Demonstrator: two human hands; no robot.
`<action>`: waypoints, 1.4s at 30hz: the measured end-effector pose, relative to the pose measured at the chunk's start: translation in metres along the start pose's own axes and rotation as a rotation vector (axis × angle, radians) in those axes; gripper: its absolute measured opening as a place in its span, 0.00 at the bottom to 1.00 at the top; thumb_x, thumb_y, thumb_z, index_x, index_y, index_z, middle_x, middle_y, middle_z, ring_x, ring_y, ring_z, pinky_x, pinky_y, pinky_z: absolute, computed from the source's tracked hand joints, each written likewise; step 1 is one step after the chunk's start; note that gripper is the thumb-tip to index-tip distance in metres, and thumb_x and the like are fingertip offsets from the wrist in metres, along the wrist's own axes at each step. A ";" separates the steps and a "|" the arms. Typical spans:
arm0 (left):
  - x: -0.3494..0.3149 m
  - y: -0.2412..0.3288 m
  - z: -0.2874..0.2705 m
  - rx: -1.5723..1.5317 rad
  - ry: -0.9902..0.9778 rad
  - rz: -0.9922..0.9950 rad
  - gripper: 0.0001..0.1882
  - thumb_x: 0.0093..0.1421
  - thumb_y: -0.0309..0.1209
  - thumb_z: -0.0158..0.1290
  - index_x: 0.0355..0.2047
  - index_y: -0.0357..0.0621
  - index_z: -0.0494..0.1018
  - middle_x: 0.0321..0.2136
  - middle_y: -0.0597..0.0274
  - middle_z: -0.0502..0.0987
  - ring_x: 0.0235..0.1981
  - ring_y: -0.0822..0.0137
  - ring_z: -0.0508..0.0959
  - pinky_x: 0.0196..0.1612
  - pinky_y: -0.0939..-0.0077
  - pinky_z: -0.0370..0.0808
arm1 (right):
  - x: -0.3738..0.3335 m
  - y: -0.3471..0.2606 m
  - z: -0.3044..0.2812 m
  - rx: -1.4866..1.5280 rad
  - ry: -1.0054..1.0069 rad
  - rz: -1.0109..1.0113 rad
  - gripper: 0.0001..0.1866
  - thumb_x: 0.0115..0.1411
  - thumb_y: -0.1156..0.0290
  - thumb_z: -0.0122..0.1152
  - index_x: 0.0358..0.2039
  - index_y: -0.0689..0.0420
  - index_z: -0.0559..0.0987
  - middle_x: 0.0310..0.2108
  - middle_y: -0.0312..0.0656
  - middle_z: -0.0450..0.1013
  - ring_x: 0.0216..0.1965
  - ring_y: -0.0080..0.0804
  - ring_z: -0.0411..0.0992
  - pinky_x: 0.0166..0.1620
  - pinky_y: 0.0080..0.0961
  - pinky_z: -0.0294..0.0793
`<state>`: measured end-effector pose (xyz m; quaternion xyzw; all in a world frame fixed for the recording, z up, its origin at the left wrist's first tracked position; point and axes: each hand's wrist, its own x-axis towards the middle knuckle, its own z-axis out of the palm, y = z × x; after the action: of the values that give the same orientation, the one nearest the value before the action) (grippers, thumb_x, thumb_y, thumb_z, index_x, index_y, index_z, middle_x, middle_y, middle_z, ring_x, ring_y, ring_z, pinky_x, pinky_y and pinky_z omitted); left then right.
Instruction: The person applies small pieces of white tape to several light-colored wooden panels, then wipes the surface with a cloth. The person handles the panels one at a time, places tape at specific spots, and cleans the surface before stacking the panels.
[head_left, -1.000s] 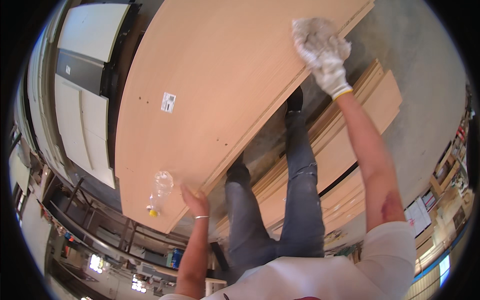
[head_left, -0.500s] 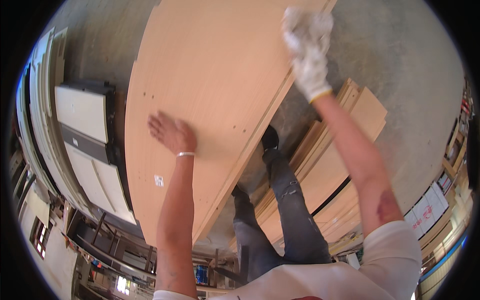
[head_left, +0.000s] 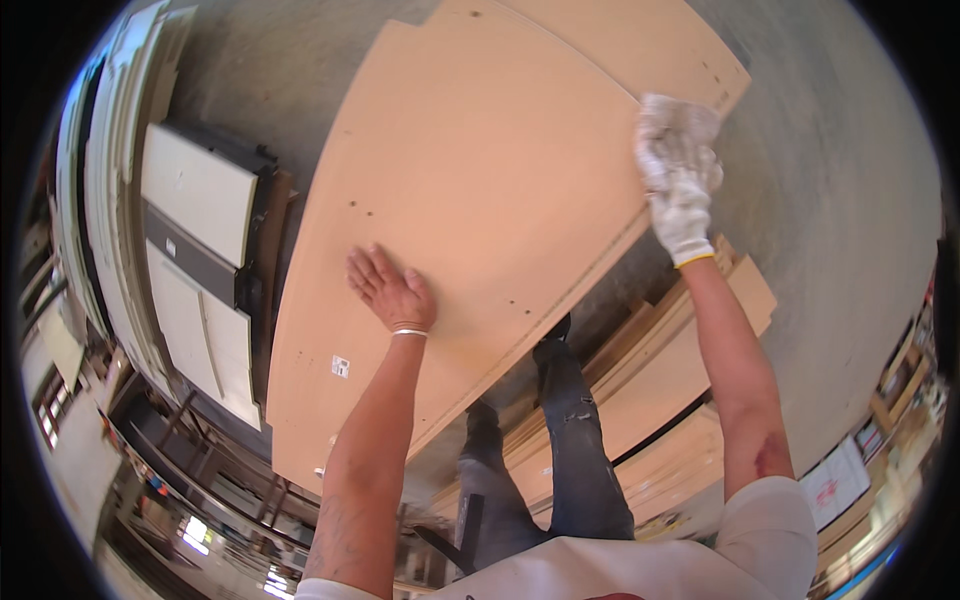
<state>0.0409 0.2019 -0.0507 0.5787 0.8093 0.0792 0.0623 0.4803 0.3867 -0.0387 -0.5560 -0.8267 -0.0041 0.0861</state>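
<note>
A large light-wood panel with small drilled holes and a small white label lies in front of me. My left hand, bare with a white band at the wrist, rests flat on it, fingers stretched out. My right hand wears a white knit glove with a yellow cuff edge. It presses a crumpled white rag on the panel's right edge, near its far corner. Another light-wood panel shows beneath, reaching out past the far edge.
More light-wood boards are stacked on the right beside my legs. To the left lie white and dark panels, with long pale boards beyond them. Grey concrete floor spreads on the far right.
My right hand with the rag has come nearer along the panel's right edge. The far end of the panel and the board beneath now show. My left hand stays flat on the panel.
</note>
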 end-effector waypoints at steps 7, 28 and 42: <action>0.001 0.007 -0.006 -0.022 -0.095 -0.081 0.45 0.64 0.42 0.46 0.77 0.37 0.47 0.79 0.37 0.42 0.80 0.37 0.38 0.78 0.40 0.32 | 0.070 -0.013 -0.031 0.946 0.070 0.921 0.25 0.71 0.59 0.55 0.63 0.59 0.78 0.60 0.48 0.77 0.45 0.30 0.81 0.34 0.37 0.82; 0.002 0.009 -0.006 -0.096 -0.086 -0.116 0.45 0.59 0.40 0.49 0.76 0.38 0.51 0.78 0.38 0.44 0.79 0.37 0.39 0.78 0.39 0.33 | 0.268 -0.230 0.069 0.808 -0.244 -0.065 0.21 0.72 0.60 0.47 0.59 0.50 0.78 0.61 0.46 0.74 0.65 0.42 0.68 0.72 0.43 0.59; -0.002 -0.001 0.008 -0.029 -0.005 -0.043 0.46 0.63 0.41 0.47 0.79 0.42 0.45 0.79 0.40 0.42 0.80 0.39 0.40 0.78 0.38 0.37 | 0.298 -0.193 0.050 0.088 -0.268 -0.047 0.32 0.69 0.56 0.48 0.70 0.55 0.70 0.74 0.50 0.62 0.75 0.48 0.56 0.79 0.49 0.40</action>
<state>0.0419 0.2005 -0.0585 0.5605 0.8201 0.0882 0.0742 0.1869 0.5920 -0.0270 -0.5279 -0.8429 0.1045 -0.0010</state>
